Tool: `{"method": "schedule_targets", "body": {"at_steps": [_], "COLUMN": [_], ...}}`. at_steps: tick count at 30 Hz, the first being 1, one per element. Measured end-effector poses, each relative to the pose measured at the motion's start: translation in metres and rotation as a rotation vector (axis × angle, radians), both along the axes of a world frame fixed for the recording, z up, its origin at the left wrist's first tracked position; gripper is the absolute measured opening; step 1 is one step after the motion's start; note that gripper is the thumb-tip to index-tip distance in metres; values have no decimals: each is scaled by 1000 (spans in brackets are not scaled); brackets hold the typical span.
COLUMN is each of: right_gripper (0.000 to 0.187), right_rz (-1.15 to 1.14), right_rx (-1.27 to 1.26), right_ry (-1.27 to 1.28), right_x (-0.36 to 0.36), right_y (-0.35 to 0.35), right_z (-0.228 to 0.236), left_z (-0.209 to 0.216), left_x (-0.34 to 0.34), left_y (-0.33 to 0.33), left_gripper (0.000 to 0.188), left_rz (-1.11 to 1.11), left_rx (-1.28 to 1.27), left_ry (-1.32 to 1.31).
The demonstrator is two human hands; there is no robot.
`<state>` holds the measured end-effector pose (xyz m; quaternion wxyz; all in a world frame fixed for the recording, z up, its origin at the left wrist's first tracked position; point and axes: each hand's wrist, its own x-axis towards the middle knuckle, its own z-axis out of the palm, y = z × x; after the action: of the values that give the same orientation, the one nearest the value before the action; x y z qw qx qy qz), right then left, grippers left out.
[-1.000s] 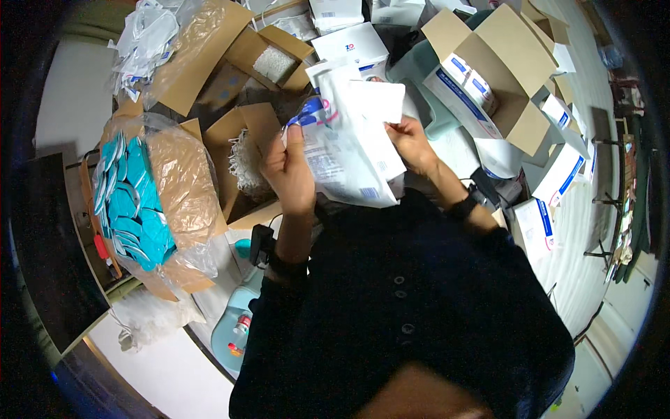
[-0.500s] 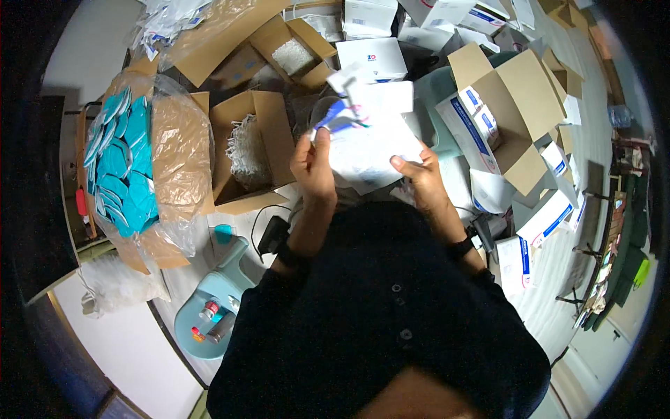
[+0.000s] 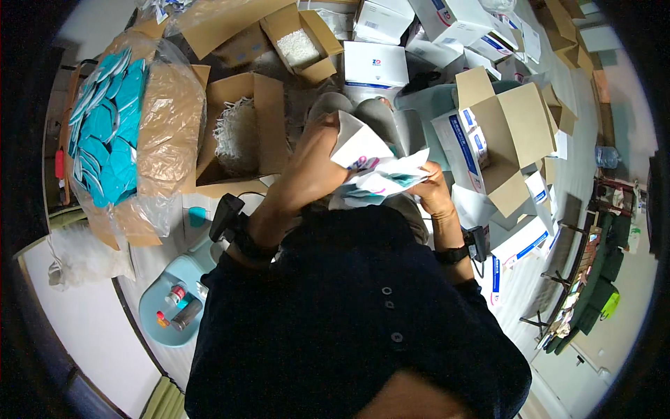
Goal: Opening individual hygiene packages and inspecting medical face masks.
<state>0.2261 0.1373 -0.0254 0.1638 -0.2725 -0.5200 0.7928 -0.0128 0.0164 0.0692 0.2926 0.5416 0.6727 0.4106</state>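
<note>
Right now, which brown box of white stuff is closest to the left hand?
The lower box, just left of the left hand; the upper box sits farther off, near the picture's top edge.

A: "White packet (image 3: 391, 178)?"
B: "Thin and smooth-faced, creased, slight sheen. Paper or plastic film: cannot be determined."
A: "Open carton (image 3: 527, 129)?"
B: "Cardboard. Inside matt brown, outer face smooth and white."
A: "Clear bag (image 3: 171, 126) at left?"
B: "Plastic film, glossy, heavily wrinkled."
A: "Teal pieces (image 3: 115, 129) beside its folds?"
B: "Soft, cloth-like, mostly matt."
A: "White strings (image 3: 237, 140)?"
B: "Fibrous look, matt, rough as a heap."
A: "Bottle (image 3: 174, 295)?"
B: "Clear, apparently plastic; shiny."
A: "Lastly, the shirt (image 3: 335, 300)?"
B: "Dark cloth, matt. Buttons (image 3: 389, 304) appear smooth; their material is too small to tell."
</note>
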Motion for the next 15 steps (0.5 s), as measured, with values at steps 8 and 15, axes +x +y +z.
{"method": "schedule_targets", "body": {"at_steps": [8,15], "right_gripper": [33,30], "right_rz": [-143,-76], "right_rx": [230,381], "right_ry": [13,51], "right_x": [2,-6], "right_y": [13,14], "right_z": [11,45], "left_z": [-18,-26], "left_x": [11,10], "left_y": [-19,-21], "left_gripper": [35,44], "left_rz": [-76,-78], "left_rx": [297,228], "left_ry": [249,-216]}}
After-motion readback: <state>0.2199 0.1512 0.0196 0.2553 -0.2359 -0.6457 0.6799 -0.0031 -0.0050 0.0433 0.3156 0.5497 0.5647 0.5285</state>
